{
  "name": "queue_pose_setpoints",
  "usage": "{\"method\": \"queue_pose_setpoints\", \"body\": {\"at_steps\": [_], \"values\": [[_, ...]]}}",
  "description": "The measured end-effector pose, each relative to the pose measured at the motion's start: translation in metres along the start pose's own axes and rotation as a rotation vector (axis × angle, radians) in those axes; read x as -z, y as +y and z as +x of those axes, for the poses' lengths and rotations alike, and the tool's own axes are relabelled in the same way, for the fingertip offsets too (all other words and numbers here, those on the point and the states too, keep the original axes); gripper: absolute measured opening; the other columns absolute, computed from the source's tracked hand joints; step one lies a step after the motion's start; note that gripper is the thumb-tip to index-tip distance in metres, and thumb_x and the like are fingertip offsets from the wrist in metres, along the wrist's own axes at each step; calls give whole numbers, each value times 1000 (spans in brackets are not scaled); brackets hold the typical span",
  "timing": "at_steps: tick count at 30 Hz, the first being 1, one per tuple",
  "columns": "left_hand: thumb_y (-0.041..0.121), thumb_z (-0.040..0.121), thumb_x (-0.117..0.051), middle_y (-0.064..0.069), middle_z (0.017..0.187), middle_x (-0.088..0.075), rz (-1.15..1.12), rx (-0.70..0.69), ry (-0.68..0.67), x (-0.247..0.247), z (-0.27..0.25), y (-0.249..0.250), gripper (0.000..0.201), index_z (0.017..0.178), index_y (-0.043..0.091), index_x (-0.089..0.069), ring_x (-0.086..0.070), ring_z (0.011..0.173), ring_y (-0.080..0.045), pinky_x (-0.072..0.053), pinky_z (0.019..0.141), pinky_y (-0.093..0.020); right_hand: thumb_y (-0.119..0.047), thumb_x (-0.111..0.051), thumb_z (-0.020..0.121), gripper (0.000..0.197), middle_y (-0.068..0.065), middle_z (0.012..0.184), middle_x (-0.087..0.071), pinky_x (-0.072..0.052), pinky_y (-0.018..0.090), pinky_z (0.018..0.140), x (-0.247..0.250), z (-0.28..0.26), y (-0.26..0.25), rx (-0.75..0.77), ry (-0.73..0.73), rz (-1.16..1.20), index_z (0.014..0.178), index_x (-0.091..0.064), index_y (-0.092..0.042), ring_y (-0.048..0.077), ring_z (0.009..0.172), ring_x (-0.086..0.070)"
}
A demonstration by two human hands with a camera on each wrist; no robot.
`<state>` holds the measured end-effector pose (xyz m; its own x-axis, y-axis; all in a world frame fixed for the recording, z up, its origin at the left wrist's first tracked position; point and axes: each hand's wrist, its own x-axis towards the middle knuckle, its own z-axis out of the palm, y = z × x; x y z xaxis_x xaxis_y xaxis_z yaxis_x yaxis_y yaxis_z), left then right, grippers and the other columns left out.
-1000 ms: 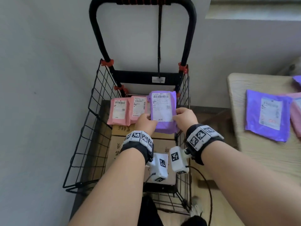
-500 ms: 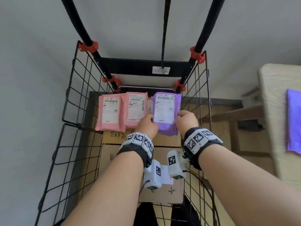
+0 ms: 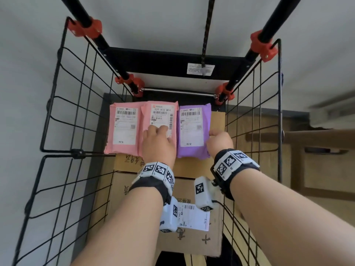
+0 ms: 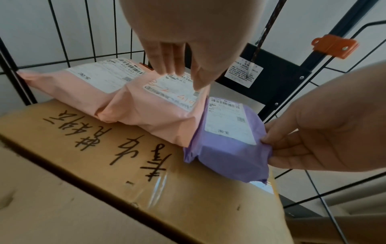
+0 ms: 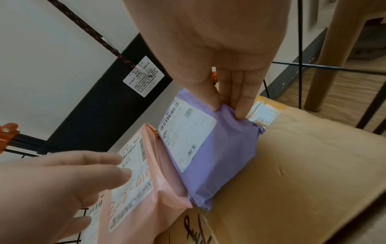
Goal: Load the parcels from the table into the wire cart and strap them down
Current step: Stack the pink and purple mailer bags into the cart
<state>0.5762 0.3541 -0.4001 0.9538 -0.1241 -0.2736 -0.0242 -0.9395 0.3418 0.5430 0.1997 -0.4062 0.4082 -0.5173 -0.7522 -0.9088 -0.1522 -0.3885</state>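
Inside the wire cart [image 3: 63, 116], three mailer parcels lie in a row on top of a handwritten cardboard box [image 4: 117, 158]. The right hand [image 3: 219, 144] pinches the right edge of the purple parcel [image 3: 193, 131] between thumb and fingertips [image 5: 240, 105], with the parcel resting flat on the box. The left hand [image 3: 158, 143] lies with fingers nearly straight on the label of the middle pink parcel [image 3: 159, 120], just left of the purple one, gripping nothing. A second pink parcel [image 3: 123, 127] sits further left. A dark bungee strap [image 3: 206, 31] hangs ahead of both hands.
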Motion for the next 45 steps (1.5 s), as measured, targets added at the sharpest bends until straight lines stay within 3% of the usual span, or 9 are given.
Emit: {"method": "queue_pose_setpoints", "body": {"at_steps": [3, 5, 7, 15, 20, 26, 34, 41, 45], "values": [[44, 86, -57, -5, 152, -21, 100, 44, -71, -4, 9, -11, 64, 144, 33, -32, -18, 141, -29, -23, 114, -47, -1, -43, 90, 35, 16, 98, -66, -55, 39, 78, -6, 5, 1, 15, -29, -26, 116, -64, -10, 36, 91, -66], [57, 82, -57, 0, 158, 1, 108, 85, -195, -9, 13, -16, 81, 149, 40, -15, 1, 147, -30, -8, 117, -52, 0, -42, 89, 37, 15, 94, -66, -53, 37, 76, -10, 5, 0, 29, -46, -44, 118, -63, -10, 34, 89, -65], [59, 81, -57, 2, 159, 7, 99, 105, -259, -15, 12, -22, 84, 148, 44, -8, 4, 148, -30, -9, 118, -54, 0, -43, 89, 41, 17, 101, -68, -55, 39, 82, -15, 6, -2, 36, -73, -73, 123, -61, -12, 34, 94, -66], [37, 89, -56, 1, 158, 6, 80, 114, -234, -20, 3, -36, 75, 148, 43, -10, -5, 147, -31, -18, 118, -50, -3, -41, 94, 36, 18, 117, -63, -53, 39, 89, -30, 0, 2, 20, -131, -198, 127, -56, -5, 34, 104, -62], [49, 89, -52, 3, 158, 10, 87, 97, -293, -13, 0, -37, 75, 149, 42, -7, 2, 148, -29, -12, 120, -50, -5, -45, 94, 33, 16, 120, -59, -52, 40, 91, -32, -3, 2, 19, -125, -247, 126, -48, -7, 32, 106, -60], [46, 94, -45, 2, 160, 6, 63, 86, -253, 11, -13, -25, 66, 151, 37, -11, 0, 148, -26, -12, 120, -47, -9, -49, 93, 45, 14, 122, -57, -51, 36, 85, -15, -23, 1, 26, -91, -227, 137, -40, -12, 30, 105, -60], [36, 100, -35, 3, 161, -3, -40, 14, -278, 65, -40, 28, 58, 152, 30, -11, -9, 148, -23, -16, 119, -42, -12, -50, 94, 34, 12, 117, -63, -53, 37, 88, 35, -89, -1, 153, -9, -186, 127, -56, -9, 28, 103, -63], [28, 102, -28, 0, 160, -13, -120, -205, -275, 111, -76, 91, 52, 152, 20, -19, -13, 147, -20, -15, 120, -38, -12, -47, 92, 30, 3, 114, -67, -51, 33, 91, 108, -152, 5, 336, 174, -3, 111, -70, -16, 21, 105, -63], [33, 102, -27, 0, 159, -21, -113, -312, -245, 123, -96, 129, 51, 151, 20, -23, -18, 146, -19, -17, 120, -40, -11, -46, 92, 29, 0, 105, -69, -52, 28, 85, 148, -172, 22, 351, 286, 118, 102, -71, -22, 17, 92, -64]]}}
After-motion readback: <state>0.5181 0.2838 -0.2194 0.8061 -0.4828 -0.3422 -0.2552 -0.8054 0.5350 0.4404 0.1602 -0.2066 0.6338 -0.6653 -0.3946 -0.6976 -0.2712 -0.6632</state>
